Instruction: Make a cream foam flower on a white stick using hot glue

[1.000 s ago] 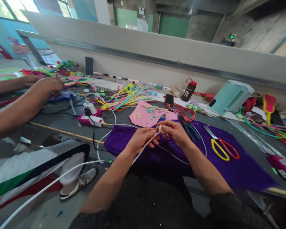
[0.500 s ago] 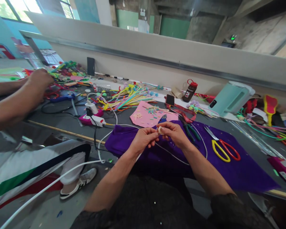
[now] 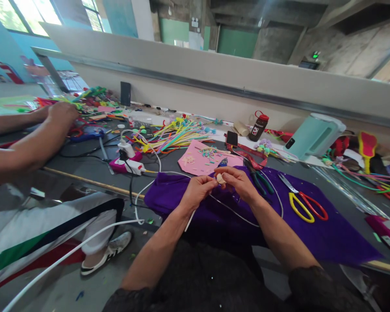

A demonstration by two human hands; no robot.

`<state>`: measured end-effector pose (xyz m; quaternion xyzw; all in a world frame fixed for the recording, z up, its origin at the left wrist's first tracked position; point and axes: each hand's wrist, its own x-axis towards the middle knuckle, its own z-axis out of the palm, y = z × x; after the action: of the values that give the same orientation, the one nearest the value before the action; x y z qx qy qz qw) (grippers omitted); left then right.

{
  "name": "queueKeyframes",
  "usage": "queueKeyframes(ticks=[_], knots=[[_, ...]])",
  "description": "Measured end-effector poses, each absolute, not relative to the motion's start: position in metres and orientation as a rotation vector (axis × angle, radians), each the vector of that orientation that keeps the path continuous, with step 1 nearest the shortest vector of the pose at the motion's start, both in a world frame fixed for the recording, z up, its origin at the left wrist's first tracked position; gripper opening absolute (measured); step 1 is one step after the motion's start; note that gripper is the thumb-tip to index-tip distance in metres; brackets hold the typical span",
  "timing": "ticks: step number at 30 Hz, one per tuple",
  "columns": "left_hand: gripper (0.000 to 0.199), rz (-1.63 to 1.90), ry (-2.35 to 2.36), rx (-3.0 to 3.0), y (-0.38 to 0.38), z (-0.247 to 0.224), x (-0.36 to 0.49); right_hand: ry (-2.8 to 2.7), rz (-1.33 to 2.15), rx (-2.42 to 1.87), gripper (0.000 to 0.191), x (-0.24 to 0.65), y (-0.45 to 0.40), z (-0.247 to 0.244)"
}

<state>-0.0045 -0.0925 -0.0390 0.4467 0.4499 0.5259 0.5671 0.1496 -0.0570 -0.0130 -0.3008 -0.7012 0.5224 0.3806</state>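
Observation:
Over the purple cloth (image 3: pixel 325 229), my left hand (image 3: pixel 198 190) and my right hand (image 3: pixel 239 182) meet fingertip to fingertip. Both are closed in a pinch around a small cream-coloured curled piece (image 3: pixel 220 179), like a bent pipe cleaner. A thin pale stem (image 3: pixel 190 221) sticks out below my left hand. Just beyond my fingers is a pink sheet (image 3: pixel 191 162) with small coloured bits (image 3: pixel 208 151) scattered on it. Dark-green-handled pliers (image 3: pixel 260 182) lie beside my right hand. Scissors (image 3: pixel 300 203) with one yellow and one red handle rest farther right on the cloth.
A white cable (image 3: pixel 234 212) loops around my hands. Left stand a power strip (image 3: pixel 128 165) and a pile of pipe cleaners (image 3: pixel 172 136); a co-worker's hand (image 3: pixel 62 116) works farther left. A phone (image 3: pixel 231 139), bottle (image 3: pixel 258 126) and mint-green container (image 3: pixel 315 136) stand behind.
The cream piece shows more fully between my fingertips, and the pale stem below my left hand is more exposed. The co-worker's hand has shifted slightly right and down in view.

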Motion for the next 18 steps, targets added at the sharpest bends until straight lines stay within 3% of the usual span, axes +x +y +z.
queueKeyframes(ticks=[8,18], knots=[[0.037,1.118,1.032,1.127,-0.0917,-0.0406,-0.0097,-1.751,1.291,-0.859,0.027,0.1494,-0.0544,-0.0162],[0.027,1.239,1.078,1.182,-0.0924,-0.0412,-0.0041,-1.674,1.334,-0.882,0.025,0.1461,-0.0541,-0.0187]])
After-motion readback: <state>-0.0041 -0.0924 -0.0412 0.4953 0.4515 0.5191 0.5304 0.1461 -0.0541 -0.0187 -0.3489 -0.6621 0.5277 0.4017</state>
